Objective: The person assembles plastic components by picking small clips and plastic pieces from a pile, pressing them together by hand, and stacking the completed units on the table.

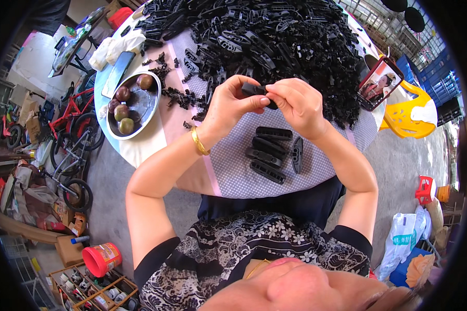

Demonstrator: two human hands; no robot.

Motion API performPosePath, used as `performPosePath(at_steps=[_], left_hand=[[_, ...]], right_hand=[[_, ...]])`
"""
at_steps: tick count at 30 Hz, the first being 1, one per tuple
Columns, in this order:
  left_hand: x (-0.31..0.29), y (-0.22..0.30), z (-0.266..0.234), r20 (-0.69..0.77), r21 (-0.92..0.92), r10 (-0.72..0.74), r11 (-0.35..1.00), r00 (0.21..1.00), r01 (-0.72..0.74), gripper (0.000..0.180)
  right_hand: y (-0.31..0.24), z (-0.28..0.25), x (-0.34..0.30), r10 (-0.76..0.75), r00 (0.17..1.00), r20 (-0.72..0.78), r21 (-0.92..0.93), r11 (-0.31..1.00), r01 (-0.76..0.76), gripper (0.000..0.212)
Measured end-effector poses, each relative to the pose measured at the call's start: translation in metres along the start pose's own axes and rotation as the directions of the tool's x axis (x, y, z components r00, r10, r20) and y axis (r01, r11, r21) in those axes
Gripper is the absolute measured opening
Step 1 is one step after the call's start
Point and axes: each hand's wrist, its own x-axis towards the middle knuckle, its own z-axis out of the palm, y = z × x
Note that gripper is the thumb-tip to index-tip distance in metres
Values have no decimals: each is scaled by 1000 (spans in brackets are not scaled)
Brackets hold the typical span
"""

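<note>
Above the near half of the round table, my left hand (227, 106) grips a small oblong black plastic part (251, 89) between thumb and fingers. My right hand (300, 108) is closed in a pinch at the part's right end; a dark bit shows under its fingertips, too covered to make out. Several similar long black plastic pieces (274, 133) lie together on the cloth below my hands, one of them (297, 155) turned upright beside the others. Beyond my hands spreads a big heap of black plastic parts (259, 46), with small black clips (337, 93) at its right side.
A metal bowl of round fruits (155, 106) stands at the table's left, near a flat bluish box (118, 73) and loose clips (180, 97). On the right edge leans a lit phone (380, 83), beside a yellow plastic chair (411, 116). Bicycles (67, 155) stand left on the floor.
</note>
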Motion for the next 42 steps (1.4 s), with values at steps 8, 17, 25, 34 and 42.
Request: performPosePath(at_steps=[8, 17, 25, 34, 42], left_hand=[[-2, 4, 0, -86, 26, 19, 1000, 996, -17, 35], [0, 17, -8, 19, 127, 54, 990, 998, -56, 34], [-9, 20, 2, 26, 382, 255, 891, 967, -246, 31], [-31, 14, 23, 563, 550, 193, 639, 804, -538, 35], [3, 8, -10, 169, 935, 494, 194, 853, -297, 34]], right_hand=[[-3, -9, 2, -134, 984, 118, -175, 973, 153, 29], [-5, -3, 6, 338, 938, 82, 127, 930, -346, 27], [0, -12, 4, 411, 835, 366, 250, 821, -513, 32], [20, -1, -8, 380, 812, 444, 130, 869, -477, 22], [8, 9, -15, 243, 846, 474, -87, 969, -230, 20]])
